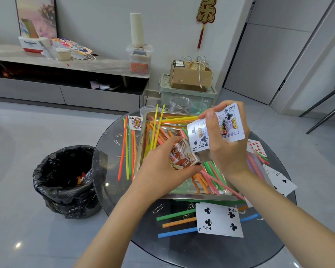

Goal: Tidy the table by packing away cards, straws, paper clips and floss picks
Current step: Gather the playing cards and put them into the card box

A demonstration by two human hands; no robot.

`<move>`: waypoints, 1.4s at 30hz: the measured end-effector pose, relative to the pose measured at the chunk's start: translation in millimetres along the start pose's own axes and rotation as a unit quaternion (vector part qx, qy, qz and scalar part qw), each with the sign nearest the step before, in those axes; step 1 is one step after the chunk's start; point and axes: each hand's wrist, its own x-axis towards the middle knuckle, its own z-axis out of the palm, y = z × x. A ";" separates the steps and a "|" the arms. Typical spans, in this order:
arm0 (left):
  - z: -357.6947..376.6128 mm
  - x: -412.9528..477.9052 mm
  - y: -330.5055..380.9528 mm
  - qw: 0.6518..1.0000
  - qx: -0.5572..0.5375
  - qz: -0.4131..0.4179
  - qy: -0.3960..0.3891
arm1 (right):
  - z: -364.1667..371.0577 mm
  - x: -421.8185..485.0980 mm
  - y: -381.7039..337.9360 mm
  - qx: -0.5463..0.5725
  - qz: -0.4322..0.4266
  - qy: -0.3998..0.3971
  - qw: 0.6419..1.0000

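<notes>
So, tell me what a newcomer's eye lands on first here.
The right hand holds fanned cards, king of clubs showing, over the card box gripped by the left hand. Beneath, bright straws litter a metal tray; a four of clubs lies face up at the near edge of the table.

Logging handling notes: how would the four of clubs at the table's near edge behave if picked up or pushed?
The four of clubs looks thin and flat, so probably light and bendy. It lies across straws, so an edge is likely raised and easy to pinch. Pushed, it may slide on the glass table.
</notes>
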 end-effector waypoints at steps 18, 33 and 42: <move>3.1 0.8 -1.9 1.000 -0.008 0.018 0.020 | 2.5 -11.3 3.3 -0.022 0.173 -0.104 0.979; 4.7 -1.1 -4.7 1.000 -0.008 0.027 0.009 | -21.0 -46.3 -7.2 -0.151 0.102 -0.339 0.923; 14.3 -8.3 -5.5 0.993 0.094 0.068 -0.006 | -84.9 -60.3 -21.8 -0.266 0.102 -0.234 0.930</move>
